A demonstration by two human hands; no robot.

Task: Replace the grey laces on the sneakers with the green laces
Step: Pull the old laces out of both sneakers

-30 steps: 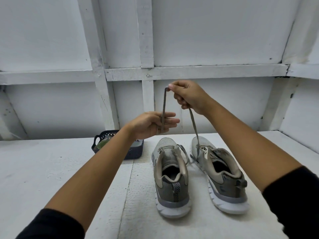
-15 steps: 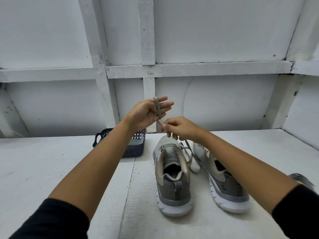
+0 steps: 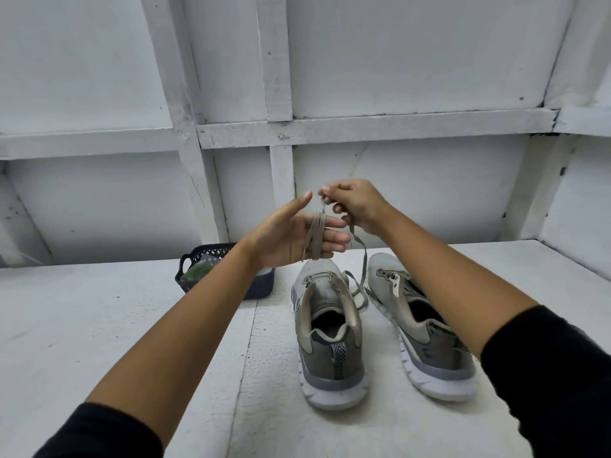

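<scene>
Left hand: fingers straight, thumb raised, palm turned sideways, with several turns of the grey lace lying round the fingers. Right hand: just beside it and slightly higher, pinching the lace's upper run between thumb and forefinger, the other fingers curled. The pinch itself is small and hard to resolve, and the lace's tip cannot be made out. From the right hand the flat, dull grey lace drops slack into the gap between the two shoes; whether it is threaded through any eyelet cannot be told. Left sneaker and right sneaker: grey-beige uppers, white soles, heels toward the viewer, standing on the white table. The right forearm covers part of the right sneaker. Dark basket, left of the shoes, half hidden by the left forearm; a green bundle inside is too blurred to identify.
</scene>
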